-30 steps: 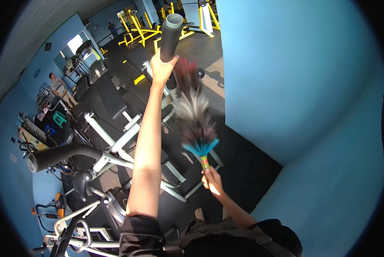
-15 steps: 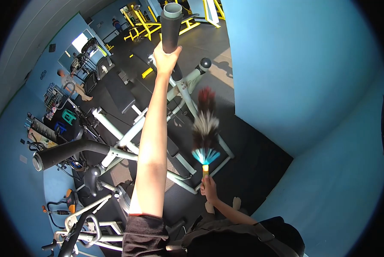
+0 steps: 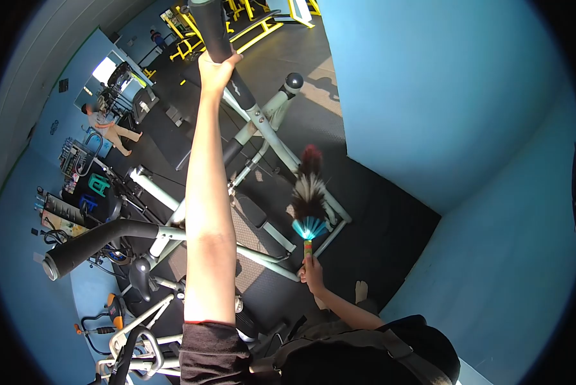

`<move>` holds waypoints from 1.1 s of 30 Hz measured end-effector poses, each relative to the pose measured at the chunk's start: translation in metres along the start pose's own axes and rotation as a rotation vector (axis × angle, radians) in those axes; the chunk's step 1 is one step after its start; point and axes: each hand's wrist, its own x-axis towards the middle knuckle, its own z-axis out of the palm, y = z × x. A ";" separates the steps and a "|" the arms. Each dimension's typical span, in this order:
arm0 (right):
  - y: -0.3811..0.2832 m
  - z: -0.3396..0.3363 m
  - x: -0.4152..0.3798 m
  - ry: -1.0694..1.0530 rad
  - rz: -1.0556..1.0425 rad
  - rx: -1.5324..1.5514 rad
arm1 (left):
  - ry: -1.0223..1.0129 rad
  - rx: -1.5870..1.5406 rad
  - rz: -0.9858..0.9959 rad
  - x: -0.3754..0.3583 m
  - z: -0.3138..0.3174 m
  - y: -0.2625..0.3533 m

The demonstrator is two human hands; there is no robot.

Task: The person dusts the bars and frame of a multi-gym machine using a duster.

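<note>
Gripping its green handle (image 3: 308, 248), the right hand (image 3: 312, 275) holds a red-tipped, white-banded fluffy duster (image 3: 310, 190).

The top of the padded bar (image 3: 212, 32) is cut off. The left hand's (image 3: 217, 73) fingers are partly hidden behind it. The left arm (image 3: 206, 205) covers some of the gym machine (image 3: 273, 138). The feather duster's (image 3: 309, 194) red tip looks blurry.

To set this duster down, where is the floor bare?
Black floor between white frame and blue wall looks bare, as does the sunlit strip between black ball and wall. Crowded: left of the left arm, with foam handle and green stool.
</note>
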 end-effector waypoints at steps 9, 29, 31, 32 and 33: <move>0.006 0.034 0.008 -0.241 -0.203 -0.142 | -0.012 0.015 -0.008 0.009 -0.004 -0.004; 0.082 0.050 0.048 -0.036 -0.033 0.020 | -0.034 0.020 -0.011 0.010 -0.008 -0.011; 0.105 0.030 0.065 0.192 0.088 0.039 | -0.042 -0.004 0.002 0.013 -0.009 -0.017; 0.124 0.017 0.080 0.257 0.069 0.052 | -0.064 -0.001 -0.012 0.013 -0.010 -0.018; 0.123 0.016 0.085 0.260 0.061 0.061 | -0.086 -0.001 -0.020 0.013 -0.011 -0.016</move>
